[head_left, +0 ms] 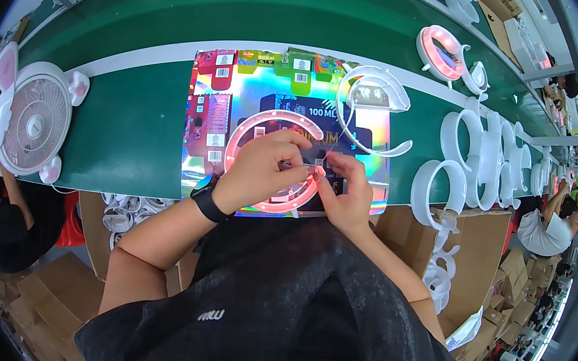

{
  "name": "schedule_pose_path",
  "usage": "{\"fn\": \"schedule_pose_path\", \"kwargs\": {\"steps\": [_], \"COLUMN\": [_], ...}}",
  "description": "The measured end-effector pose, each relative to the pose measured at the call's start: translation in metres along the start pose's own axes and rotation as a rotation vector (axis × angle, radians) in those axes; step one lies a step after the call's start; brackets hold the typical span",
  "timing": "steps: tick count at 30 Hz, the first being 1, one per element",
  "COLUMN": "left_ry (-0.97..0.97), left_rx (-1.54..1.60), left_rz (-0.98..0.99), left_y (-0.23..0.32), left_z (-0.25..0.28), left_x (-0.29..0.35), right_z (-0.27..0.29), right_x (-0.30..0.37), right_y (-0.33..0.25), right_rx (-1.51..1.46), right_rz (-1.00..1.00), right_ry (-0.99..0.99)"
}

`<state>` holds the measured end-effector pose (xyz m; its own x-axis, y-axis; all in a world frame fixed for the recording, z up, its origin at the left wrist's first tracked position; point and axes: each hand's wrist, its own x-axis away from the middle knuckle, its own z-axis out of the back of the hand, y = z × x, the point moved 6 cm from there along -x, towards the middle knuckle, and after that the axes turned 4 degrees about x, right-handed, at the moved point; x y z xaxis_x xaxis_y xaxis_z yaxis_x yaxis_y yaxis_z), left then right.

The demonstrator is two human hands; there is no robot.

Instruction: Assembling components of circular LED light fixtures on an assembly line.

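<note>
A curved light-up letter shell (245, 130), white-rimmed and glowing pink-red with small lights inside, lies on a shiny printed sheet (200, 150) in front of me. Over its right side both my hands come close together. With fingertips pinched, my left hand (262, 167) grips a thin wire (335, 143). My right hand (349, 190) pinches the same wire beside it; the exact ends are hidden by the fingers. Just beyond, a white "e"-shaped letter shell (344, 109) rests on the sheet, and the wire runs up toward it.
On the green table, a white animal-shaped fan (38, 119) stands at the left. Several white letter shells (439, 189) line the right edge, above a cardboard box (474, 263). A red-lit shell (440, 52) sits on the raised shelf. Other people (551, 229) are at both sides.
</note>
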<state>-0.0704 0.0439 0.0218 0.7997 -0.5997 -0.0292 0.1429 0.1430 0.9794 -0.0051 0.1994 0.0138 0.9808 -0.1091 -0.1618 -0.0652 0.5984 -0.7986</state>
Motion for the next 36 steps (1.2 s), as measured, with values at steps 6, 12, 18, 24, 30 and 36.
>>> {"fn": "schedule_pose_path", "kwargs": {"steps": [6, 12, 18, 24, 30, 36], "left_ry": [0.086, -0.042, -0.101, 0.045, 0.062, 0.065], "left_rx": [-0.045, -0.486, -0.758, -0.495, -0.425, -0.635], "left_rz": [0.070, -0.059, -0.115, -0.202, -0.239, -0.294], "left_y": [-0.003, 0.025, 0.021, 0.021, 0.017, 0.027], "left_z": [0.001, -0.014, -0.028, -0.020, -0.017, -0.022], "left_x": [-0.005, -0.008, -0.013, -0.009, -0.007, 0.000], "right_z": [0.006, 0.007, 0.010, 0.009, 0.010, 0.012], "right_x": [0.001, -0.002, -0.007, -0.004, -0.004, 0.000], "right_y": [0.001, 0.005, 0.012, 0.011, 0.005, 0.001], "right_rx": [0.019, -0.027, -0.102, -0.070, -0.003, 0.042], "right_rz": [0.184, 0.101, 0.002, 0.060, 0.166, 0.242], "right_ry": [0.036, 0.030, -0.012, 0.022, 0.002, 0.024]}}
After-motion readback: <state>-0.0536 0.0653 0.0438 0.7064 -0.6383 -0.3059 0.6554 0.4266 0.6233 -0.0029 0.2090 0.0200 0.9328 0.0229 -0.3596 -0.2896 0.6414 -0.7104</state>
